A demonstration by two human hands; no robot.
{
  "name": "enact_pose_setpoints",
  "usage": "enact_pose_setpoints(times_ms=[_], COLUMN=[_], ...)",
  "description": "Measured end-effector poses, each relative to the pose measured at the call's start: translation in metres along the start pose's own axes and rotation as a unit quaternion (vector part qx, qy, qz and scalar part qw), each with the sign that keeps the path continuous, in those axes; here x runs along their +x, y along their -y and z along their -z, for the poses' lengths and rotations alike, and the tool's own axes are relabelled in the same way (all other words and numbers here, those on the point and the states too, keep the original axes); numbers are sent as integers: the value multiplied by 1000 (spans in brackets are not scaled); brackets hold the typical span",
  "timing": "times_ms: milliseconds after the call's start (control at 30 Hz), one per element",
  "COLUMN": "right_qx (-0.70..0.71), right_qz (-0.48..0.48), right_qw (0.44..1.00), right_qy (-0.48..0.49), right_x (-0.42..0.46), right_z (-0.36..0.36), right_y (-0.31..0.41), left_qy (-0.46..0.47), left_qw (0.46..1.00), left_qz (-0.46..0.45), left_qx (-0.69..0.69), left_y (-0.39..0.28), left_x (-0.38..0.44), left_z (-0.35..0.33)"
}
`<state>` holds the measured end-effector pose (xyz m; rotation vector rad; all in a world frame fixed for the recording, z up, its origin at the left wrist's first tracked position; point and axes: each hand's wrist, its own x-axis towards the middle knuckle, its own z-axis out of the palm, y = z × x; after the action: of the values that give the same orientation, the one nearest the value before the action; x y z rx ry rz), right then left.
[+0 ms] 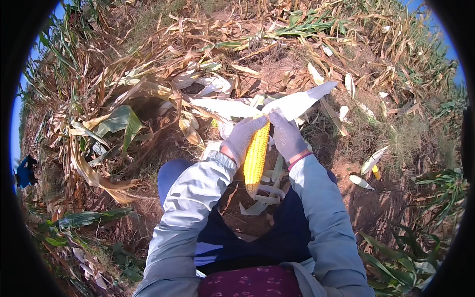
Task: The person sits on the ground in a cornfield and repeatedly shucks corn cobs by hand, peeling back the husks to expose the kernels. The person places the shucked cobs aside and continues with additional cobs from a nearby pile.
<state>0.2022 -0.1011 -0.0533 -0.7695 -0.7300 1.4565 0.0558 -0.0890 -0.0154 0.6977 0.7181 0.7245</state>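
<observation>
A yellow ear of corn (256,157) hangs tip down between my forearms, its husk peeled back at the base. My left hand (243,136), in a pale knit glove, grips the ear near its base. My gloved right hand (285,134) is closed at the base too, by the pale husk leaves (302,101) that spread up to the right. Another pale husk (226,107) spreads left from the same place. My fingertips are partly hidden by the gloves' backs and the husk. Strips of torn husk (268,199) lie on the soil between my legs.
Dry corn stalks and leaves (100,174) heap up on the left and ahead. On the right, a husked white-wrapped ear (360,182) lies on bare soil (343,170) beside a partly opened ear (374,160). Green leaves (393,256) lie at the lower right. A blue object (26,171) is at the far left.
</observation>
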Motion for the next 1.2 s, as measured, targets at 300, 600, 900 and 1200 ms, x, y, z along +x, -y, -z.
enact_pose_setpoints(times_ms=[300, 600, 900, 1200], right_qx=[77, -201, 94, -129], right_qz=[156, 288, 121, 25], right_qw=[971, 906, 980, 989], right_qy=[-167, -236, -124, -63], right_x=[9, 4, -7, -9], right_z=[-19, -29, -19, 0], right_y=[6, 18, 45, 40], left_qy=[28, 219, 156, 42], left_qw=[998, 947, 961, 680], left_qz=[63, 87, -39, -126], left_qx=[0, -219, 226, 721], left_y=[33, 40, 30, 22], left_x=[13, 17, -2, -4], left_z=[1, -5, -14, -15])
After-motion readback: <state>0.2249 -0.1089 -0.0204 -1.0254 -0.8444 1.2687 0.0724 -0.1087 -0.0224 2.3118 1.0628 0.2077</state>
